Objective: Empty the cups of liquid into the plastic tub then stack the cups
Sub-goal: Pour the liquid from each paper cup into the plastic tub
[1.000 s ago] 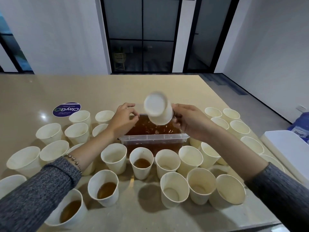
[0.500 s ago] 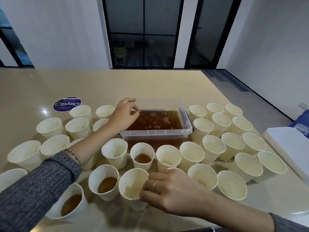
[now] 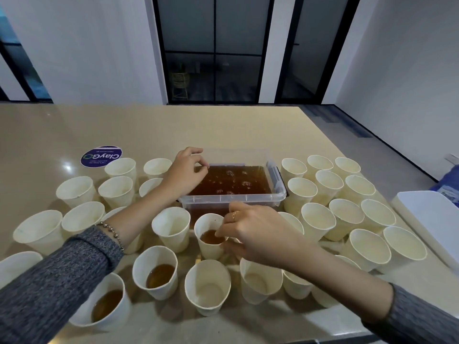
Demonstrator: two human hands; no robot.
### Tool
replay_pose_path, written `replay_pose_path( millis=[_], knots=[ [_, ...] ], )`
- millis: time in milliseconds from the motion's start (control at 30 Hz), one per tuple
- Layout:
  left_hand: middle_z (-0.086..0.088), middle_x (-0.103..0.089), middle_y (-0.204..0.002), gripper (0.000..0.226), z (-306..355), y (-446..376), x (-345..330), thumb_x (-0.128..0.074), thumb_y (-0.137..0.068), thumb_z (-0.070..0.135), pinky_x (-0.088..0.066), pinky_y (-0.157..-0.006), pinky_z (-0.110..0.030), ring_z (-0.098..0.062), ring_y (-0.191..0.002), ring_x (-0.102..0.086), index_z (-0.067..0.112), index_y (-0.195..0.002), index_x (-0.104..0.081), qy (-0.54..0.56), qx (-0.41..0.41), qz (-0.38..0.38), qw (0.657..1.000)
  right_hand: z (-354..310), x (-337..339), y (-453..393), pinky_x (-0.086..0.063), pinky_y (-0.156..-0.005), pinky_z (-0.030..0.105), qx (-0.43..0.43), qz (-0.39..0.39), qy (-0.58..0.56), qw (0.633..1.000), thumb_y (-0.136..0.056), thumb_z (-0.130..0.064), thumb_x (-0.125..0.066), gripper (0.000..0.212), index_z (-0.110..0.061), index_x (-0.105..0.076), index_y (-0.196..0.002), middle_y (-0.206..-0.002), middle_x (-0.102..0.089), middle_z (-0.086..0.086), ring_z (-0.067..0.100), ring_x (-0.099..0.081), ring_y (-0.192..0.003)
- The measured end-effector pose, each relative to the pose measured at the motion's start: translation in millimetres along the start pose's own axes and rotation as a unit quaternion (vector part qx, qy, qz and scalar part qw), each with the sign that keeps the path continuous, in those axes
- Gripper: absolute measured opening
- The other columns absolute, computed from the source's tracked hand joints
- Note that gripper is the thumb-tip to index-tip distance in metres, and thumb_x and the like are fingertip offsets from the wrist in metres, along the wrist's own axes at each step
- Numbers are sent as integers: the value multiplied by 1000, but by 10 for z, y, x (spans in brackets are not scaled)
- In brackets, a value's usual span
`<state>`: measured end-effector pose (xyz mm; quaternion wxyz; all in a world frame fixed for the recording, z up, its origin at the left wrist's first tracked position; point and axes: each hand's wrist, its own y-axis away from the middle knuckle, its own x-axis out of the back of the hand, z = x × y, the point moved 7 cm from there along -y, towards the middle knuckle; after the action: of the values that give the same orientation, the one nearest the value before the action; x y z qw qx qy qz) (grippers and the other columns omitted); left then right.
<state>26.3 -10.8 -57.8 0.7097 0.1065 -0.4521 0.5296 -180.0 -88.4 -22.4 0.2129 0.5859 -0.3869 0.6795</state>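
Observation:
A clear plastic tub (image 3: 279, 196) holding brown liquid sits mid-table. My left hand (image 3: 185, 173) rests on its left rim, fingers curled on the edge. Just in front of the tub stands a white paper cup with brown liquid (image 3: 210, 238); my right hand (image 3: 250, 230) wraps its right side, thumb low and fingers at the rim. Two more cups with liquid (image 3: 159, 276) (image 3: 105, 305) stand at the near left. Several empty white cups surround the tub, such as one near the front (image 3: 208, 286).
Groups of empty cups fill the table left (image 3: 77, 189) and right (image 3: 345, 212) of the tub. A purple round sticker (image 3: 101, 156) lies at the far left. A white lid or tray (image 3: 429, 219) lies at the right edge, with a blue bag (image 3: 449, 182) behind it.
My right hand set down an emptied cup at the near front, then moved forward onto the cup with liquid before the tub. My left hand stayed on the tub's rim.

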Motion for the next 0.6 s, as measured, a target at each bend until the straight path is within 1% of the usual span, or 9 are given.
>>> replay_pose_path(
  millis=[67,100,133,167,233,300,400,500,600],
  knots=[
    [1,-49,-138,14,-7,0,3,-59,-91,18,-30,-106,-32,-18,-132,-39,17,-93,-73,-1,1,1,1000,32,-118,-77,-29,-47,13,3,-40,-3,999,-75,-25,-80,20,-21,-78,-94,-79,-73,-3,15,-59,-73],
    [1,-49,-138,14,-10,2,0,-59,-91,18,-30,-106,-33,-18,-132,-39,18,-93,-73,0,2,0,1000,20,-153,-112,-22,-49,11,11,-47,1,999,-75,-24,-80,19,-20,-78,-94,-79,-72,-2,15,-58,-72],
    [1,-49,-138,14,-10,4,1,-59,-91,18,-31,-107,-34,-18,-132,-39,18,-93,-73,2,2,0,1000,6,-196,-140,-22,-50,12,19,-51,5,998,-77,-22,-78,18,-19,-77,-94,-79,-72,0,16,-59,-71],
    [2,-49,-138,14,-11,6,0,-59,-91,19,-31,-107,-34,-18,-132,-38,18,-93,-72,3,2,0,1000,-3,-236,-163,-29,-51,15,22,-59,8,998,-80,-20,-75,16,-17,-76,-96,-80,-71,2,18,-61,-73],
    [2,-49,-138,14,-10,5,2,-59,-91,18,-31,-106,-33,-18,-132,-38,19,-93,-72,4,4,0,1000,5,-294,-194,-51,-59,26,10,-81,14,997,-89,-17,-66,15,-14,-74,-101,-85,-72,6,22,-66,-78],
    [3,-49,-138,14,-5,-2,-2,-59,-91,18,-32,-100,-28,-17,-132,-38,18,-93,-72,3,3,1,1000,30,-312,-204,-58,-60,32,-3,-78,21,997,-89,-17,-66,12,-15,-74,-98,-81,-72,4,21,-69,-75],
    [3,-50,-138,14,-25,-9,-5,-59,-91,18,-30,-98,-25,-17,-132,-39,19,-92,-72,4,5,4,1000,56,-294,-234,-54,-50,22,-4,-45,18,999,-80,-19,-78,12,-20,-76,-92,-73,-71,-3,15,-69,-65],
    [3,-50,-137,13,-36,-14,-14,-59,-90,18,-30,-101,-27,-16,-131,-39,19,-91,-73,7,3,3,1000,101,-192,-236,-48,-46,23,-3,-28,15,999,-86,-26,-70,6,-23,-74,-87,-75,-69,-4,17,-66,-67],
    [3,-50,-137,14,-36,-20,-15,-59,-90,18,-30,-105,-30,-17,-132,-39,19,-90,-73,9,2,2,1000,229,2,-222,-40,-46,23,-26,12,-13,1000,-83,-31,-71,7,-26,-71,-79,-72,-66,-10,15,-63,-64]
  ],
)
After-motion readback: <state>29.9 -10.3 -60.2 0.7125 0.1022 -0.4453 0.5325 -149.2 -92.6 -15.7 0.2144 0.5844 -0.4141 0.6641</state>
